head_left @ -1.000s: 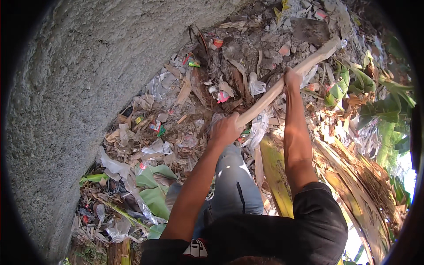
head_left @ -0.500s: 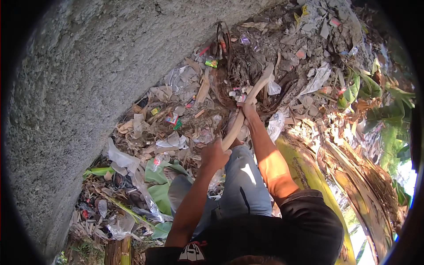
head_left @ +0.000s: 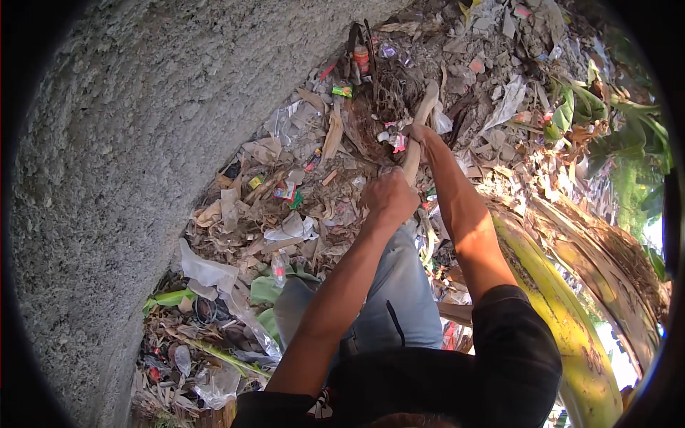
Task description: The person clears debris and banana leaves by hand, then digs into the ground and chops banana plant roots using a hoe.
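Just above the frame's centre, the left hand [head_left: 389, 194] and the right hand [head_left: 416, 135] are both closed tight around a pale wooden handle [head_left: 421, 128], whose working end is buried in a dark tangle of dry leaves and roots [head_left: 382, 107] near the top centre. The litter [head_left: 285, 207] of plastic scraps and wrappers lies loose beside the rough concrete wall [head_left: 143, 143] on the left. A hard pull could likely snag the tool in the roots, or fling rubbish toward the jeans-clad leg [head_left: 392, 299] below.

Both arms stretched forward, hands closed.
Left hand [head_left: 389, 196] fisted nearer the body; right hand [head_left: 419, 135] gripping farther out.
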Demonstrator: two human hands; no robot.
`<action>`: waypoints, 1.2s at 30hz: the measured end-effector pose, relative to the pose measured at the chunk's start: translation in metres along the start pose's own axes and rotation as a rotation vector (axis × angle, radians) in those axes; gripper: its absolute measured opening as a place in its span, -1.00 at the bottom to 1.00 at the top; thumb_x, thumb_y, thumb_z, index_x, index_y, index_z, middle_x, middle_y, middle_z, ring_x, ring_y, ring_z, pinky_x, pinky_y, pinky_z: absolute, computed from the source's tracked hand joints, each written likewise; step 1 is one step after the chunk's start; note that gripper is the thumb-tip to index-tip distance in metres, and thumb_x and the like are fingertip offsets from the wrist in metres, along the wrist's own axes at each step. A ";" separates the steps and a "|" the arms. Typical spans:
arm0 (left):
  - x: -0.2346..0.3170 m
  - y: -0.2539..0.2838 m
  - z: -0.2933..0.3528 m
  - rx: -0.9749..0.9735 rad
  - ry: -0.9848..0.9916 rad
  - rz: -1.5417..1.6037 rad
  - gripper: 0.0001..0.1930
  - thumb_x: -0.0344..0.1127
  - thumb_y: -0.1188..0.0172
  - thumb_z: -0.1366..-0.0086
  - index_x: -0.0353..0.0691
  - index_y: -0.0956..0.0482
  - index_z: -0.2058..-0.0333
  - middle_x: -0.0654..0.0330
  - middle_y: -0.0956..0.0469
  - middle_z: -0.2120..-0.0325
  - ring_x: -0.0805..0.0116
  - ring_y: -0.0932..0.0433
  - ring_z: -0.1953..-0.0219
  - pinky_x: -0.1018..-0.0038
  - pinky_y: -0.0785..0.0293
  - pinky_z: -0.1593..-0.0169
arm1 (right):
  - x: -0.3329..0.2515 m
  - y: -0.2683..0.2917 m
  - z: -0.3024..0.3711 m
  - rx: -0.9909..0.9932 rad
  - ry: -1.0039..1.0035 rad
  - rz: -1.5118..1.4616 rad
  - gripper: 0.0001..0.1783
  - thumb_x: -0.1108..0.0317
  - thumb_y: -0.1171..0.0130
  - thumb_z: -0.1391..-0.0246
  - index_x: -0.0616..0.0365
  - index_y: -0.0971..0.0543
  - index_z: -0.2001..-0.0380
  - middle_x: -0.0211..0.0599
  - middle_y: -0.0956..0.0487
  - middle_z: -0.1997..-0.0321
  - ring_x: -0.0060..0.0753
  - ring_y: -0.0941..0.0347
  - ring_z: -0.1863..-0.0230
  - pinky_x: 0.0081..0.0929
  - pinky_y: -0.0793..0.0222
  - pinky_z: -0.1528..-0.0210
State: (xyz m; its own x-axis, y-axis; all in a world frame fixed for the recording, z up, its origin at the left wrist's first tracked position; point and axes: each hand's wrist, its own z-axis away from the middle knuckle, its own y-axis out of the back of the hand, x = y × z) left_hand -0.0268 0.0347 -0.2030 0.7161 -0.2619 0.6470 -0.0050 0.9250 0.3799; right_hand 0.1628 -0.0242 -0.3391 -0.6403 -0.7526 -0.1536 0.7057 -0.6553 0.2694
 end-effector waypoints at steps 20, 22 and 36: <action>-0.020 -0.002 -0.002 0.061 0.065 -0.024 -0.55 -0.16 -0.25 0.00 -0.30 -0.51 0.15 -0.13 -0.56 0.26 -0.05 -0.54 0.15 0.20 -0.44 0.04 | 0.003 -0.016 -0.013 -0.122 0.074 0.075 -0.85 0.42 0.00 0.26 0.18 -0.34 0.78 -0.13 -0.39 0.74 -0.14 -0.35 0.75 -0.21 -0.32 0.70; -0.010 -0.007 -0.003 0.060 0.044 -0.014 -0.53 -0.16 -0.25 0.01 -0.29 -0.51 0.12 -0.11 -0.57 0.25 -0.03 -0.54 0.14 0.21 -0.44 0.04 | 0.005 0.009 -0.040 -0.130 0.225 0.115 -0.88 0.43 0.02 0.27 0.18 -0.35 0.77 -0.12 -0.39 0.74 -0.12 -0.35 0.75 -0.21 -0.32 0.70; -0.058 -0.048 0.023 0.065 0.122 -0.025 -0.57 -0.11 -0.25 0.00 -0.27 -0.51 0.20 -0.09 -0.57 0.30 -0.03 -0.55 0.19 0.20 -0.43 0.05 | 0.040 -0.008 -0.075 -0.111 0.164 -0.328 -0.95 0.46 0.01 0.10 0.22 -0.37 0.53 -0.31 -0.34 0.71 -0.29 -0.30 0.76 -0.34 -0.32 0.70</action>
State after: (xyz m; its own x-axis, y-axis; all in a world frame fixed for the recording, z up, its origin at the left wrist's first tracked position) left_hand -0.0842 -0.0012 -0.2434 0.7958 -0.2456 0.5534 -0.0284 0.8979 0.4393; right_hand 0.1544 -0.0540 -0.4191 -0.7869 -0.4960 -0.3671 0.5056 -0.8593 0.0773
